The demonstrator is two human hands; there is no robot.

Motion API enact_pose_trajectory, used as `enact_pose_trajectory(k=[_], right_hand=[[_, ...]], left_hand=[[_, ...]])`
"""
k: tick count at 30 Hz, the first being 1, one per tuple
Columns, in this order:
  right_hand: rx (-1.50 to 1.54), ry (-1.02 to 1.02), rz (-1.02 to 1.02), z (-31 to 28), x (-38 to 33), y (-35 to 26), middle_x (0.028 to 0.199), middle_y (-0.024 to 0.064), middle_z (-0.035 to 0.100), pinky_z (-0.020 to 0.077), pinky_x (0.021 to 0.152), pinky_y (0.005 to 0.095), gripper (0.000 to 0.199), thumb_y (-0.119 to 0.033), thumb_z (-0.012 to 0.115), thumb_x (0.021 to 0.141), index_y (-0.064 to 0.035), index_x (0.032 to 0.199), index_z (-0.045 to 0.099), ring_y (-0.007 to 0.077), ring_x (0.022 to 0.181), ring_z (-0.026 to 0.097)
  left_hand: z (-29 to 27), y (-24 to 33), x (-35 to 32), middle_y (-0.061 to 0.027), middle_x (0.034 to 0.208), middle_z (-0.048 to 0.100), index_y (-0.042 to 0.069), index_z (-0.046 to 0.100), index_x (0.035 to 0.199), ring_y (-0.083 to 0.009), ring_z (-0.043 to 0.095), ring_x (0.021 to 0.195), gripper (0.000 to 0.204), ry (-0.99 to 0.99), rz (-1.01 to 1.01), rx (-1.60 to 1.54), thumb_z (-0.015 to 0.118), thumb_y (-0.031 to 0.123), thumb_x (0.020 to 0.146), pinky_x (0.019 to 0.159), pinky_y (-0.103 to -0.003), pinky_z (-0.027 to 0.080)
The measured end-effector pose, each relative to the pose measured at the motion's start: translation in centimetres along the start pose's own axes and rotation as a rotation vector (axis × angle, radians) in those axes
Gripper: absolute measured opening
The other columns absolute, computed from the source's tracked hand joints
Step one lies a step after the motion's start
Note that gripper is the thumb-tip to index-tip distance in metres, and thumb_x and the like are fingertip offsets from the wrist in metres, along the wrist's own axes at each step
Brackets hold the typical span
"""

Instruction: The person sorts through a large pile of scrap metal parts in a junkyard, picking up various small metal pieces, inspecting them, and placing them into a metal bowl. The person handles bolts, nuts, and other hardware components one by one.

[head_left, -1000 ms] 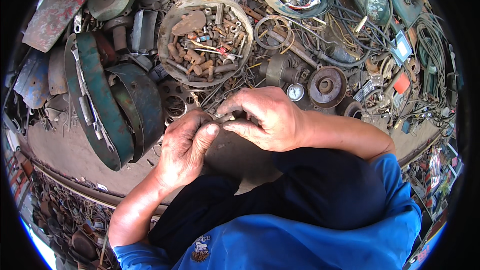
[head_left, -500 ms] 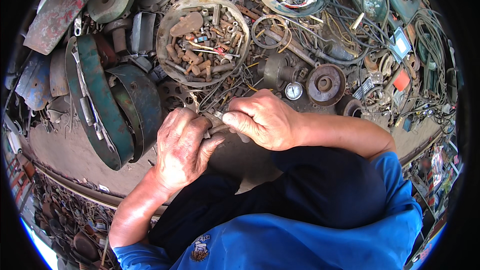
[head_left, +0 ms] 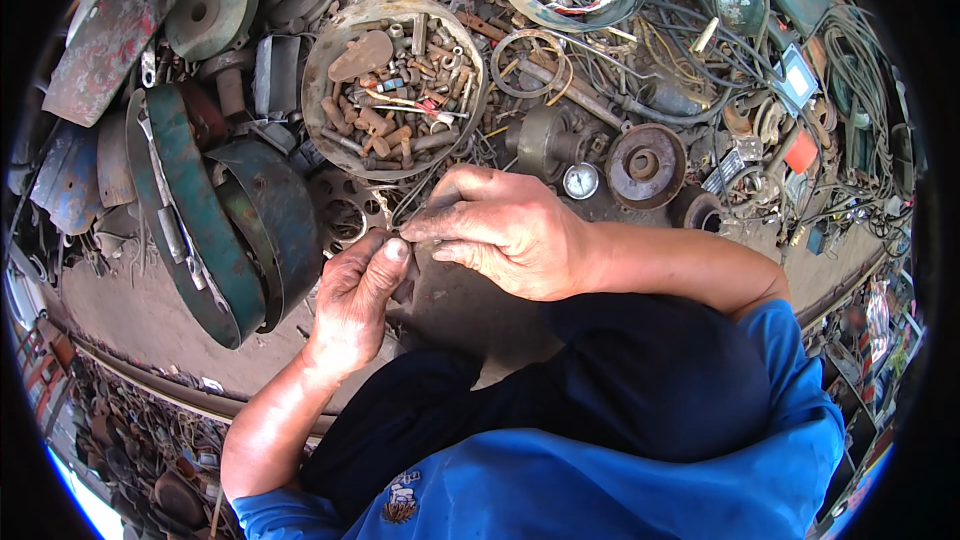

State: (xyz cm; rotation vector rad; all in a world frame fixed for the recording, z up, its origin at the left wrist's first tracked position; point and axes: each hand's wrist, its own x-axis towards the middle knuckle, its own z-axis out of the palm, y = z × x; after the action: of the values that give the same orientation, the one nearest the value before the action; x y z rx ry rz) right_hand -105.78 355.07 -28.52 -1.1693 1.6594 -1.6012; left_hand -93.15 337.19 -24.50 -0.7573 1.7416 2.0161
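Observation:
My left hand [head_left: 352,298] is closed, with its thumb lying on top. A small dark piece [head_left: 404,290] shows just under its fingers, too covered to name. My right hand [head_left: 512,232] reaches in from the right, its fingertips pinched together against the left thumb and forefinger. Whatever sits between the fingertips is hidden. Just beyond the hands lies a flat metal plate with round holes [head_left: 345,208]. Farther off stands a round tub [head_left: 312,90] of rusty bolts, nuts and fittings.
Curved green metal bands [head_left: 205,230] stand at the left, with a wrench [head_left: 165,180] against them. To the right lie a round gauge [head_left: 580,181], a rusty pulley-like wheel [head_left: 645,168] and coiled cables [head_left: 850,70]. A second tub [head_left: 640,0] holds small parts.
My hands have drawn closer together. The left hand has turned thumb-up, and the right has shifted left. The ribbed, bolt-like grey piece seen between them is now covered.

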Motion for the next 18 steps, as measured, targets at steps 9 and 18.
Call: enact_pose_trajectory(k=[9, 18], right_hand=[[-0.246, 0.012, -0.327, -1.1, 0.4, 0.2, 0.100, 0.0131, 0.065, 0.0541, 0.069, 0.0377, 0.021, -0.001, 0.075, 0.077, -0.0004, 0.098, 0.069, 0.0291, 0.082, 0.065], [-0.087, -0.008, -0.070, -1.1, 0.2, -0.2, 0.098, 0.0135, 0.067, 0.0546, 0.069, 0.0371, 0.025, -0.006, 0.077, 0.081, -0.0039, 0.105, 0.068, 0.0305, 0.084, 0.068]], left_hand=[[-0.5, 1.0, 0.2, -0.0061, 0.066, 0.053, 0.000, 0.059, 0.083, -0.0136, 0.047, 0.059, 0.048, -0.094, -0.235, -0.231, 0.056, 0.044, 0.100, 0.055, -0.029, 0.039], [0.3, 0.4, -0.6, -0.0058, 0.069, 0.052, 0.000, 0.059, 0.089, -0.0147, 0.049, 0.062, 0.036, 0.042, 0.132, 0.251, 0.060, 0.034, 0.101, 0.058, -0.030, 0.042]])
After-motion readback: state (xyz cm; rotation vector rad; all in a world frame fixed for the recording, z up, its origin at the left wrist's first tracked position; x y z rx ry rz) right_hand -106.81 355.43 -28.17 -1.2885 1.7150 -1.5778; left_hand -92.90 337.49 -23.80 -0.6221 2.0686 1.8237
